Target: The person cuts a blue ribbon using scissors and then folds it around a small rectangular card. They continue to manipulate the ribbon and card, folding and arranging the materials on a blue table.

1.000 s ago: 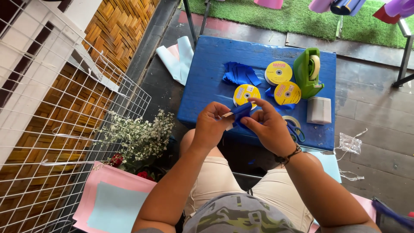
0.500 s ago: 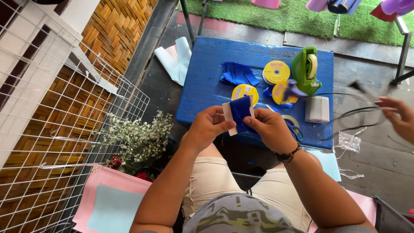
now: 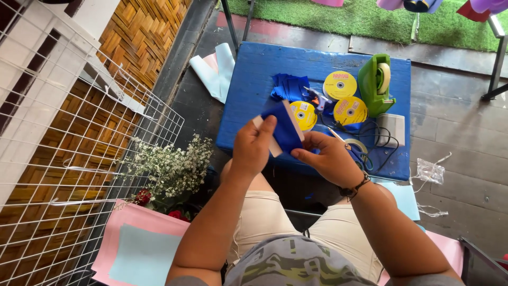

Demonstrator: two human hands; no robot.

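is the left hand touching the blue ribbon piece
Touching: the head view shows the left hand with its thumb pressed on the blue ribbon piece.

A: State the lighting condition.

B: Bright, even daylight. The artificial grass strip (image 3: 338, 18) at 12 o'clock is the most strongly lit zone. Shadows are soft; a dim band lies under the blue table (image 3: 254, 79), toward 6 o'clock of its edge.

A: Report glare and sharpness.

B: Mild sheen on the yellow ribbon spools (image 3: 339, 85). Centre focus is adequate; the left hand (image 3: 253, 148) and right hand (image 3: 330, 159) show slight softness. The white wire grid (image 3: 79, 159) at 9 o'clock bows outward, indicating wide-angle distortion at the edges.
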